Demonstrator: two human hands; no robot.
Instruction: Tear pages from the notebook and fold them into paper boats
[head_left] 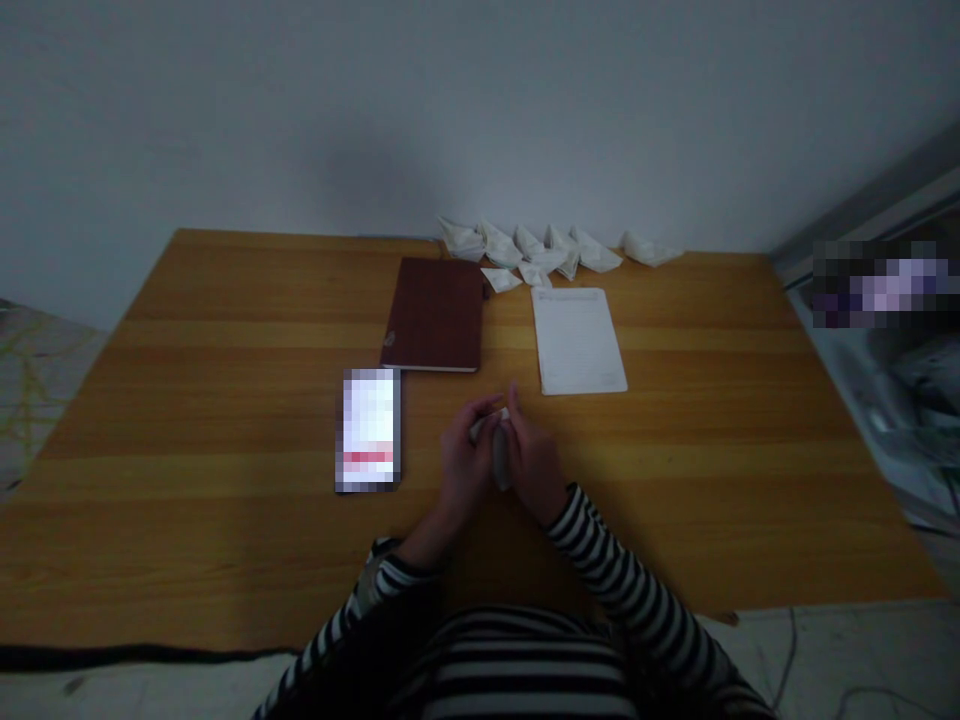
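My left hand [466, 462] and my right hand [531, 462] meet over the middle of a wooden table [225, 420]. Both are closed around a small folded piece of white paper [498, 448] held between them just above the tabletop. My sleeves are black and white striped. A sheet of white paper [577, 340] lies flat just beyond my right hand. Several folded white paper shapes [540, 255] lie in a row at the table's far edge by the wall.
A dark red notebook [436, 315] lies closed beyond my left hand. A phone [368, 430] with a lit screen rests to the left of my hands. Cluttered items [900, 400] stand off the table's right side. A pale wall rises behind the table.
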